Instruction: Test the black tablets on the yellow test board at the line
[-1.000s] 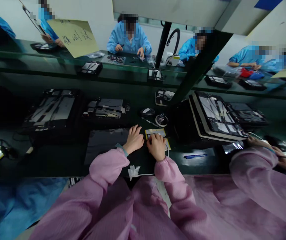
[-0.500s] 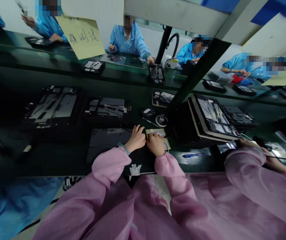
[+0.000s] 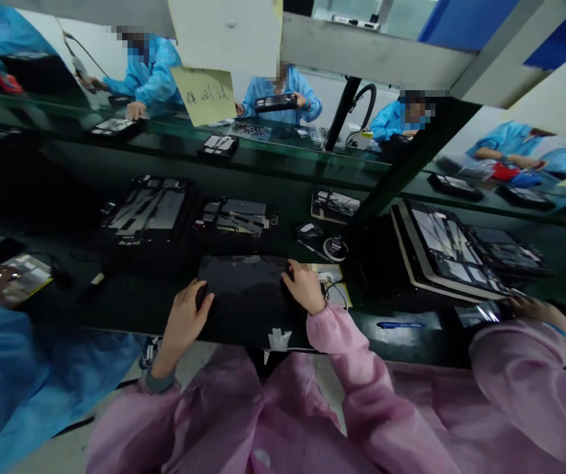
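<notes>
Two edges of the panel (image 3: 243,282) now sit in grasping fingers; the left hand (image 3: 187,316) moves from beside the right hand (image 3: 306,287) to the left end, making the hold two-handed.

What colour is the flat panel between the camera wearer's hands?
Dark grey, nearly black; the flat panel shows best in the head view.

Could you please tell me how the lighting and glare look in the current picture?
In the head view, pale glare surrounds the pen; in the head view, deep shadow hides detail below the shelf's left end; in the head view, the panel looks dark.
</notes>
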Demonstrator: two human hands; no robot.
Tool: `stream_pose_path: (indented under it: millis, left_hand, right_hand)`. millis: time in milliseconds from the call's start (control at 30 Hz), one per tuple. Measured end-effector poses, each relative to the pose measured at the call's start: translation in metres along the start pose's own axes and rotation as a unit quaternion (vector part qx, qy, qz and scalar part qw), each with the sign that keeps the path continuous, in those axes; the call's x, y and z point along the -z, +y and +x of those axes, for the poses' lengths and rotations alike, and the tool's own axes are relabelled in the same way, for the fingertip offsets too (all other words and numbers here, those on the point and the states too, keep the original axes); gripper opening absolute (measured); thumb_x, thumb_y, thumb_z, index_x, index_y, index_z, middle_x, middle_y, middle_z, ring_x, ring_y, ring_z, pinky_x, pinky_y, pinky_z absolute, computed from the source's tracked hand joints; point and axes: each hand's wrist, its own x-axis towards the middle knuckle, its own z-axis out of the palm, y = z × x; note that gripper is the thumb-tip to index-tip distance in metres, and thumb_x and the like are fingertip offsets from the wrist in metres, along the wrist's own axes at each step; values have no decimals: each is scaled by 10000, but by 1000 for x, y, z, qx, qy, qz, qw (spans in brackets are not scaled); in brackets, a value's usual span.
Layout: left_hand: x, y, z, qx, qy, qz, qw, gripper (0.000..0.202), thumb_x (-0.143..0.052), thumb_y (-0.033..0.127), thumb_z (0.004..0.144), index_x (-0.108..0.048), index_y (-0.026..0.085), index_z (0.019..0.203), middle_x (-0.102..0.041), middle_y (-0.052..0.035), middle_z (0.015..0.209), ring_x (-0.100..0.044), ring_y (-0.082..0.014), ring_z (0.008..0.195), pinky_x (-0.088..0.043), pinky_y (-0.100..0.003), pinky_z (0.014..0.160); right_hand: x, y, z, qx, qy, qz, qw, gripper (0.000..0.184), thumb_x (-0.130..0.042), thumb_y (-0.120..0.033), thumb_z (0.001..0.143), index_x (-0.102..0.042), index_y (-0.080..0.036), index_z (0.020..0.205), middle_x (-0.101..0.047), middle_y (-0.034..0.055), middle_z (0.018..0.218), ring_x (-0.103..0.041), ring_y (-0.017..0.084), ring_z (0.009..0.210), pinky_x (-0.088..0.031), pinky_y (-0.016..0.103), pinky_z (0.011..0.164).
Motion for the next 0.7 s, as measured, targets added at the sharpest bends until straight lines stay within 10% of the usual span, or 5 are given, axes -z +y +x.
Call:
stream_pose_path:
  millis: [200, 367, 567, 700]
  left_hand:
    - [42, 37, 7, 138, -9, -319, 938, 655, -639, 437, 730, -486, 184, 1314, -606, -118, 1287, -582, -294, 1176, -475, -452, 1007]
    - [77, 51, 1, 89, 44, -347, 933, 258, -744, 378, 622, -637, 228, 801, -703, -2, 1056, -556, -332, 1201, -339, -528, 1129]
    - [43, 13, 7, -53, -80, -209, 973, 153, -635, 421, 748, -647, 402, 900, -234, 261, 1530, -260, -288, 1434, -183, -507, 1208]
    - [28, -9, 17, -37, -114, -119, 986, 187, -504, 486, 818, -653, 480, 931, -324, 302, 1469, -338, -278, 1397, -219, -557, 1188]
  right_hand:
    - [20, -12, -8, -19, 52, 203, 978, 387, -626, -193, 796, -579, -141, 1177, -647, 63, 924, -615, 173, 762, -504, 301, 733]
    - [46, -28, -30, 122, 119, 230, 958, 174, -526, -158, 847, -630, -204, 979, -602, 41, 929, -584, 164, 852, -491, 287, 768]
    - [1, -8, -70, 190, 122, 29, 974, 392, -394, -16, 851, -620, -210, 1106, -619, 85, 1092, -553, 182, 1028, -484, 303, 865]
    - [12, 64, -134, 83, 144, -61, 984, 447, -371, -14, 865, -589, -221, 1196, -627, 79, 1166, -545, 183, 1109, -463, 320, 945]
